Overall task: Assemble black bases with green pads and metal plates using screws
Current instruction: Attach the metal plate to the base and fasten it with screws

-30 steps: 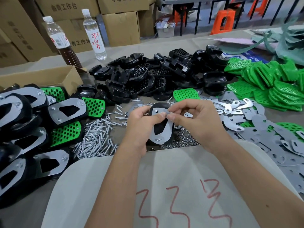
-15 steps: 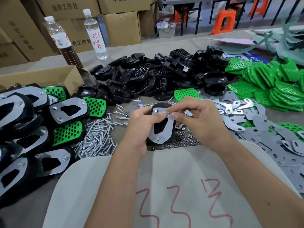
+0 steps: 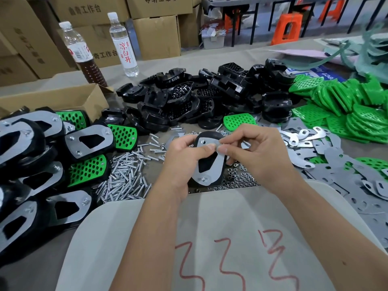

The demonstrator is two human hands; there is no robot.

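Both hands raised mid-tabletop: left [image 3: 184, 158] gripping base [image 3: 210, 179] with plate [image 3: 211, 164], right [image 3: 256, 152] pinching at plate's top; pinched item hidden.

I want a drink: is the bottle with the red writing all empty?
No, the bottle with the red writing looks full of clear liquid almost up to its white cap.

i count two bottles [image 3: 120, 42] behind the black bases pile [image 3: 199, 97], and two orange stools [image 3: 287, 28] further behind it. left of that pile lie about eight finished assemblies [image 3: 90, 141]. one green pad [image 3: 238, 120] lies alone at its front edge. screws [image 3: 126, 177], nuts [image 3: 241, 179] and metal plates [image 3: 336, 169] are too many to count.
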